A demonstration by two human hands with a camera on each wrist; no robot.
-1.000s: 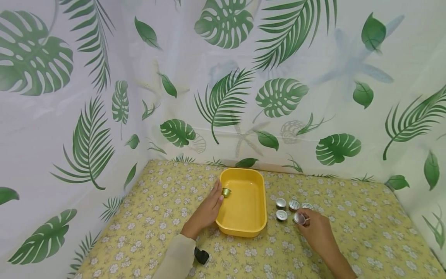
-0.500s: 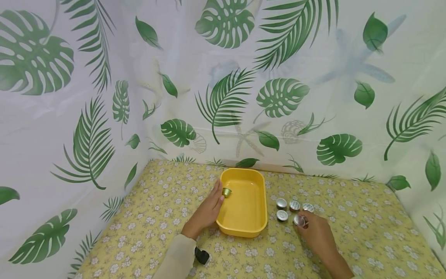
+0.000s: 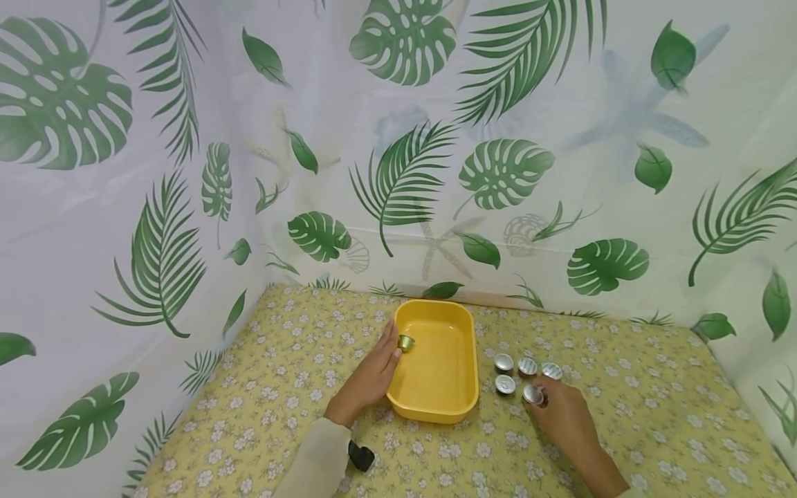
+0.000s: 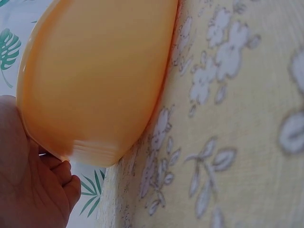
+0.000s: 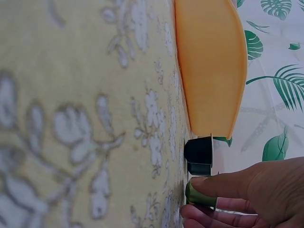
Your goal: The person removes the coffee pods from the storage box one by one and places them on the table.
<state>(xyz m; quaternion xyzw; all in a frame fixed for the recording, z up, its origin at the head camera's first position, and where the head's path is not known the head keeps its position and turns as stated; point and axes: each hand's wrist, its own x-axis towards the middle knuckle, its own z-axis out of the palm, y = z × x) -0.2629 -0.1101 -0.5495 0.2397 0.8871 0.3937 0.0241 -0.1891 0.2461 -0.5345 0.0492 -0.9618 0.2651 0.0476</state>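
Note:
My left hand (image 3: pixel 370 373) grips the left rim of a yellow plastic tub (image 3: pixel 436 366); in the left wrist view its fingers (image 4: pixel 61 178) curl at the rim. A gold-green coffee capsule (image 3: pixel 405 344) lies inside the tub, close to that thumb. To the right of the tub, my right hand (image 3: pixel 566 415) pinches another coffee capsule (image 3: pixel 533 394), foil lid up, between thumb and fingers. In the right wrist view this held capsule (image 5: pixel 203 195) has a green body and its base is right at the tablecloth.
Several other foil-lidded capsules stand beside the held one: a front-left capsule (image 3: pixel 505 384), a back-left capsule (image 3: pixel 504 362), a back-middle capsule (image 3: pixel 527 366) and a back-right capsule (image 3: pixel 551 371). A floral cloth (image 3: pixel 280 387) covers the table. Leaf-printed sheeting (image 3: pixel 398 277) rises behind.
The capsule in my right hand has gone slightly down and levelled from a tilt, uncovering more of the back-right capsule. My left hand keeps its place on the tub.

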